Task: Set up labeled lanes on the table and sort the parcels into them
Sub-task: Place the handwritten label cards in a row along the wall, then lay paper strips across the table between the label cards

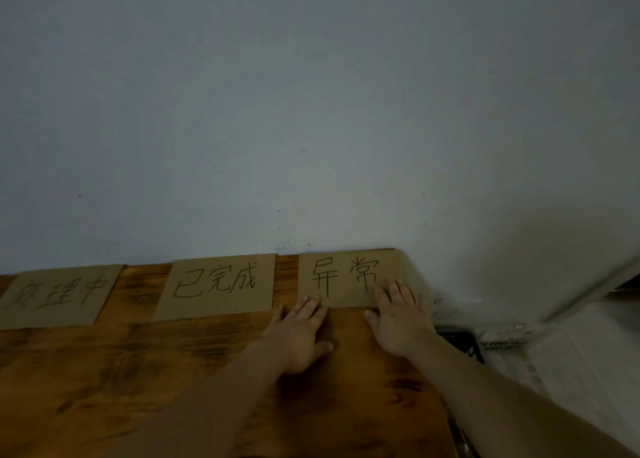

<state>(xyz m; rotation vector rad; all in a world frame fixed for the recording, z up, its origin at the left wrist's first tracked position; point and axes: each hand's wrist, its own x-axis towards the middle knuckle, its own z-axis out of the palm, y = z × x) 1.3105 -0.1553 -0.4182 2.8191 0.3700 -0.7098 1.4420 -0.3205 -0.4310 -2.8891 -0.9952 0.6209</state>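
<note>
Three brown cardboard labels with handwritten characters lie in a row along the far edge of the wooden table, against the wall. The left label and the middle label lie untouched. Both hands lie flat with straight fingers at the right label. My left hand touches its near left edge with the fingertips. My right hand presses on its near right corner. No parcels are in view.
A pale wall rises directly behind the labels. Past the table's right edge sit a dark perforated object and pale bundled material lower down. The table's right edge runs just right of my right forearm.
</note>
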